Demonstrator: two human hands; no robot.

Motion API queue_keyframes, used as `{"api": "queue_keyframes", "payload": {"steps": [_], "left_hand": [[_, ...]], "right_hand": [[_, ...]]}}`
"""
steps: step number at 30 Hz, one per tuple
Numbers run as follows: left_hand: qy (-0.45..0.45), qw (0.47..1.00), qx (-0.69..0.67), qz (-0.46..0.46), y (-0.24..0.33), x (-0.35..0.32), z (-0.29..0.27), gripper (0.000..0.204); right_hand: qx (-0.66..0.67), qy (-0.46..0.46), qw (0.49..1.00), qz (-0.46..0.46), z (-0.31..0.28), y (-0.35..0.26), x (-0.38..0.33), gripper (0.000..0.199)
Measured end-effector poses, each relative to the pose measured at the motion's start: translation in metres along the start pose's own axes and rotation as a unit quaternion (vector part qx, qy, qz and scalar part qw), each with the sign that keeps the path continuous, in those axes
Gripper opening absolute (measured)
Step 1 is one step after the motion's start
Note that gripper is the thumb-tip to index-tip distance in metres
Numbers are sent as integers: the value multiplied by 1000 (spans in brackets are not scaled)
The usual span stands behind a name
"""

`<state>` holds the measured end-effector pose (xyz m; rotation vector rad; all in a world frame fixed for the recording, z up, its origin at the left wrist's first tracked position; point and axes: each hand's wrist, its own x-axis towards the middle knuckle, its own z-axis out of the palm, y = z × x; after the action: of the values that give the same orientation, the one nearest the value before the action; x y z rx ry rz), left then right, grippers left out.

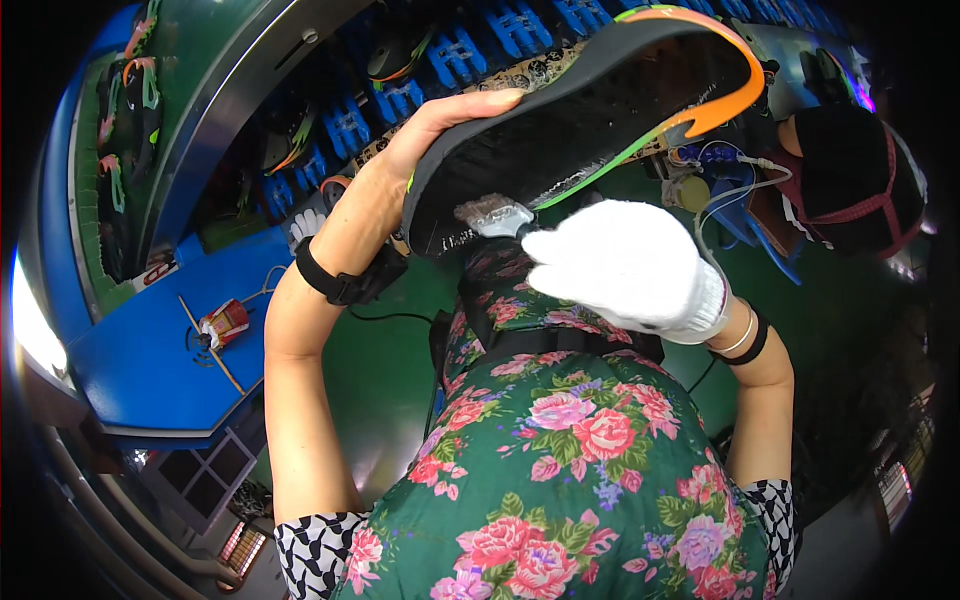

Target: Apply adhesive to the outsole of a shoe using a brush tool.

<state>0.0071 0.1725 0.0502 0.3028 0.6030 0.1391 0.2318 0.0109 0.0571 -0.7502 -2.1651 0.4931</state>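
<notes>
A light, flexible shoe sole (590, 110) is cupped at its heel edge by the bare left hand (420, 140) while the gloved right hand (620, 265), fingers curled, presses its underside.

A: What is up close?
B: One shoe sole (590, 110), black with an orange rim; two hands, one bare (440, 125), one in a white glove (620, 265); two black wristbands.
A: And on the blue table (140, 360) at the left?
B: One small red cup (225, 322); several shoes on the far belt, too blurred to count.
</notes>
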Motion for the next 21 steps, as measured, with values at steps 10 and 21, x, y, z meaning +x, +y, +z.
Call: {"api": "queue_keyframes", "payload": {"steps": [10,21], "left_hand": [[-6,1000,-4,13,4,1,-14,38],[7,987,17,162,-4,20,-53,89]], "right_hand": [[139,65,987,57,13,2,6,31],[326,219,895,209,34,-9,16,22]]}}
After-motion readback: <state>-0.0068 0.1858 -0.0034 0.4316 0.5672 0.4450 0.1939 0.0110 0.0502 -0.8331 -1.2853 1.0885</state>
